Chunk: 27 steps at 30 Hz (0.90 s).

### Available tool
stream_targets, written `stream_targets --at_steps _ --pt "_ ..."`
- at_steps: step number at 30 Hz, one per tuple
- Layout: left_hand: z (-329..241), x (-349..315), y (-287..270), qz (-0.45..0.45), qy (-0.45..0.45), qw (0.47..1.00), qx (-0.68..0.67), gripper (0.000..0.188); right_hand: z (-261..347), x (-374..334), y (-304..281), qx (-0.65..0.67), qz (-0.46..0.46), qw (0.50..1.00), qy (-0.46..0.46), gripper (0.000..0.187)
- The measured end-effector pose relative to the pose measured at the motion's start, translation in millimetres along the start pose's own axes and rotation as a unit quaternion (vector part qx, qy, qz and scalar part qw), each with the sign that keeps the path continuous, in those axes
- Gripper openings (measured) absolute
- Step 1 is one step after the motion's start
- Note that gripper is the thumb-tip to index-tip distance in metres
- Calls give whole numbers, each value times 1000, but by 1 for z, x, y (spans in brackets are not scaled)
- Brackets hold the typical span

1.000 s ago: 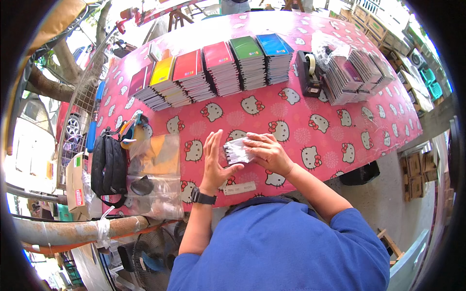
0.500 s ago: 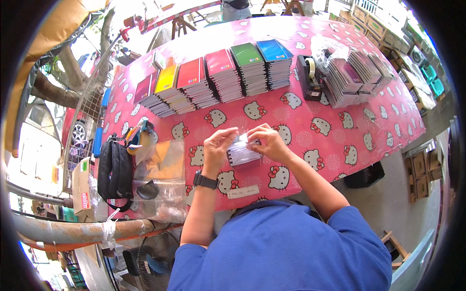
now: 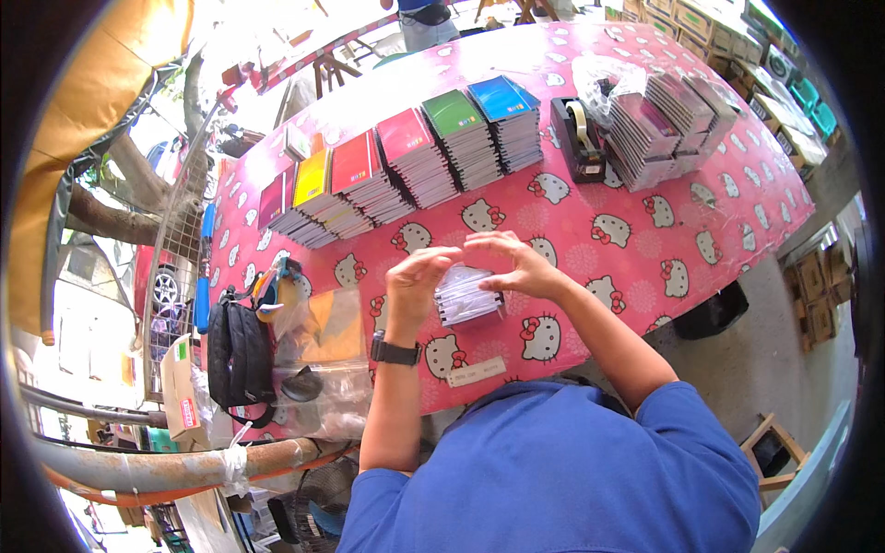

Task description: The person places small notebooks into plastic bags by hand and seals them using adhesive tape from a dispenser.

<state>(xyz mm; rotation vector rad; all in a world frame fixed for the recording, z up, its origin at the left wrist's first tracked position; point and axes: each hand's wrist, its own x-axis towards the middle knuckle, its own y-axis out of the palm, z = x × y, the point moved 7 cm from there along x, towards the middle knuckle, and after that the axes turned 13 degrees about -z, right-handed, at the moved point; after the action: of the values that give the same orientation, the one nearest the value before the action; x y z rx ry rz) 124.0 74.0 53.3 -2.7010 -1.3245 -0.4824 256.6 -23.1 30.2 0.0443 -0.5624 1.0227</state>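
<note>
A small stack of spiral notebooks (image 3: pixel 468 300) wrapped in clear plastic lies in front of me on the pink table. My left hand (image 3: pixel 419 278) is at its upper left corner, with fingers curved inward over the edge and nothing visible in them. On the other side, my right hand (image 3: pixel 524 265) arches above the stack's right part. Its thumb is spread from its fingers, near or on the plastic; I cannot tell whether it touches. Beyond my hands stands a row of notebook stacks with purple, yellow, red (image 3: pixel 356 162), pink, green (image 3: pixel 454 116) and blue (image 3: pixel 502 98) covers.
A black tape dispenser (image 3: pixel 579 143) stands right of the row, beside wrapped notebook bundles (image 3: pixel 645 138). At the left lie a black bag (image 3: pixel 238 350), plastic sleeves (image 3: pixel 323 359) and a cardboard box (image 3: pixel 182 392). A pale strip (image 3: pixel 477 371) lies near the front edge of the table.
Both hands have come out of their pinch at the stack's top edge; the fingers are now spread wider around it. The view has shifted slightly, and a person shows more at the far edge.
</note>
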Motion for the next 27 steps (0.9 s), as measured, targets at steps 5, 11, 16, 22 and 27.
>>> stream_targets --at_steps 5,11,16,22,27 --pt "60 -22 -41 31 -152 985 78 33 -42 -20 31 83 111 971 193 57" --pt "21 -6 -9 -38 -15 999 9 20 -53 -27 42 200 113 927 295 38" --pt "28 -14 -33 -6 -41 999 19 44 -43 -20 45 161 97 947 262 29" --pt "38 -39 -37 47 -92 995 15 77 -2 -15 29 15 77 996 -43 35" --pt "5 -52 -15 112 182 902 375 63 32 -36 27 -213 101 953 -188 50"
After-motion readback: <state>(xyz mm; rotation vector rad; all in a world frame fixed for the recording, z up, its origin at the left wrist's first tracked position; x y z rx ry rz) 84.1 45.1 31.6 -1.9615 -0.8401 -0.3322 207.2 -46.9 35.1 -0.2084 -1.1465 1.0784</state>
